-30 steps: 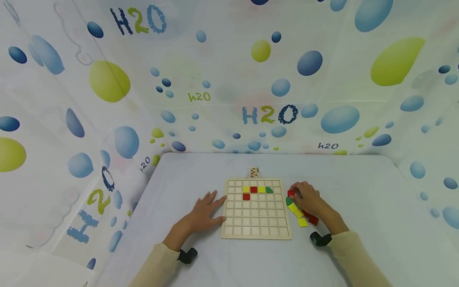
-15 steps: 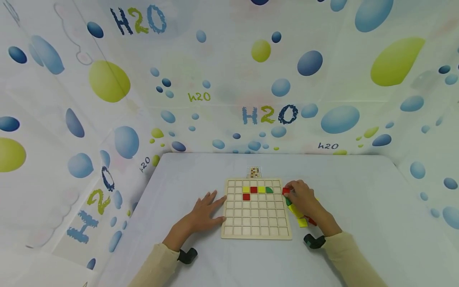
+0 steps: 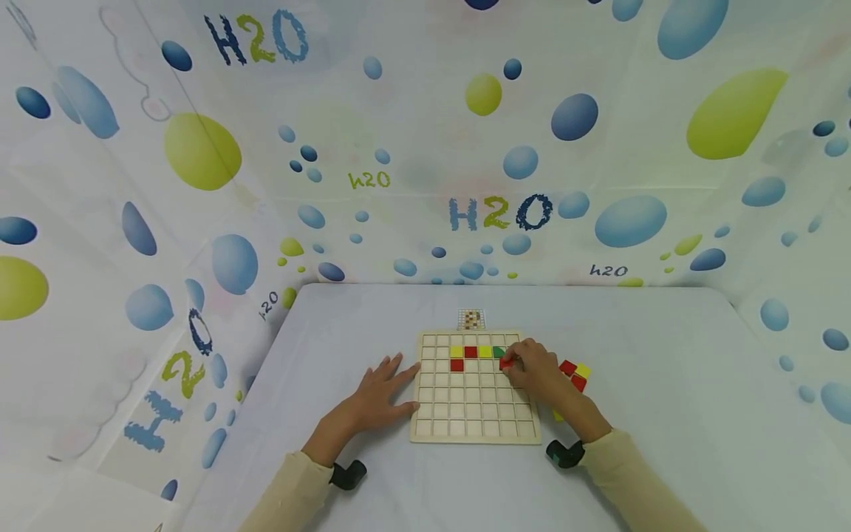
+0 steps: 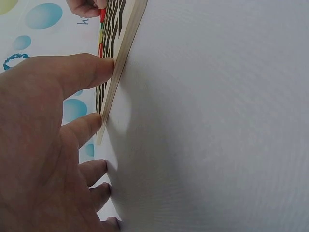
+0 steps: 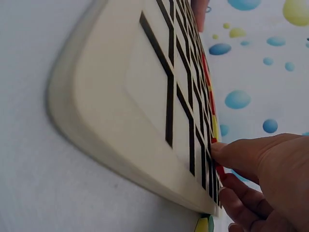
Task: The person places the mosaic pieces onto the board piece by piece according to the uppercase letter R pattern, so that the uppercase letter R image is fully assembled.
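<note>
Bubble-print "H2O" sheets hang all round a pale tabletop. Right hand is over the wooden grid board, fingertips pinching a red tile at the second row, just under the green piece. Left hand lies flat with fingers spread, tips touching the board's left edge. Yellow, red and yellow tiles sit in the top row, another red one below. Loose tiles lie right of the board, and a small pattern card sits behind it.
</note>
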Tool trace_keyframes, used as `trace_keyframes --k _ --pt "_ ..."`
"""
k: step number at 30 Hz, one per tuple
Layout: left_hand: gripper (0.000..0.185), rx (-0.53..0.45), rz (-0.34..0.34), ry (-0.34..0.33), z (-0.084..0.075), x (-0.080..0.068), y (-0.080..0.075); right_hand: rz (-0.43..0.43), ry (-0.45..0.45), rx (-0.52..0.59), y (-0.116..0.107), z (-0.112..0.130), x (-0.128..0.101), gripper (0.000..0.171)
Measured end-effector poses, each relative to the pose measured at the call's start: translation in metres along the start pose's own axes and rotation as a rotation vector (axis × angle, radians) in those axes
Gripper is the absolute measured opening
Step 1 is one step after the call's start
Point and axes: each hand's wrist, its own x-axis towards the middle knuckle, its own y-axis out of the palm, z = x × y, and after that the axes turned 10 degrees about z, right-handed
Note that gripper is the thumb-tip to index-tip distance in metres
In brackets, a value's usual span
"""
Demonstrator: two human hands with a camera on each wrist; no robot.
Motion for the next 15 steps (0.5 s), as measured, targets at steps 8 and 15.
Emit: trace_keyframes --k 8,15 --pt "0.071 0.0 -0.004 0.0 -0.0017 -0.0015 -0.0005 0.024 0.028 0.041 0.007 0.0 0.0013 0.016" --pt "0.07 -0.006 -0.01 0.007 -0.0047 -0.0025 -0.0018 0.03 0.018 0.051 0.0036 -0.0009 0.0003 0.016"
